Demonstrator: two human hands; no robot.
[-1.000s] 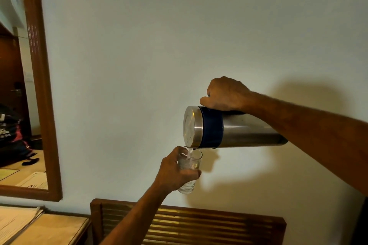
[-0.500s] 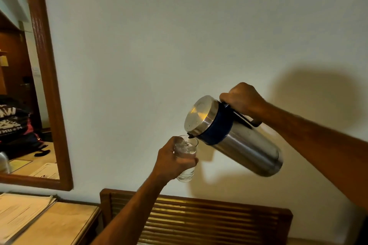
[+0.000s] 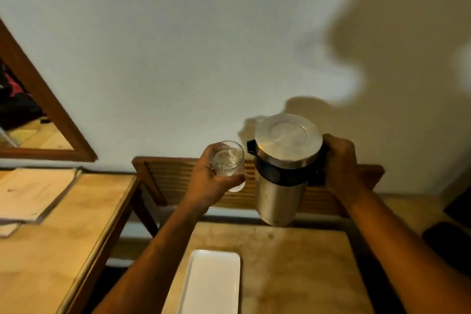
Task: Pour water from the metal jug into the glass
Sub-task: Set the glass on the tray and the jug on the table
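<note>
The fingers (image 3: 230, 181) of the left hand (image 3: 206, 181) are wrapping around the glass (image 3: 227, 162), curling closed on its lower wall with the thumb pressing the near side — the glass is being held upright in the air, water sitting inside it. The right hand (image 3: 340, 163) is closing around the dark handle at the far side of the metal jug (image 3: 283, 173); its fingertips are hidden behind the jug's collar, so how they are lying there cannot be told. The jug is hanging roughly upright just beside the glass, not touching it, its round steel lid facing the camera and its dark spout pointing toward the glass. Both are floating above a wooden table (image 3: 293, 262), where a white rectangular tray (image 3: 211, 285) is lying near the front edge. A slatted wooden chair back (image 3: 165, 176) is standing behind them against the pale wall — to the left, a second table is carrying papers (image 3: 33, 194) under a wood-framed mirror (image 3: 51, 115).
</note>
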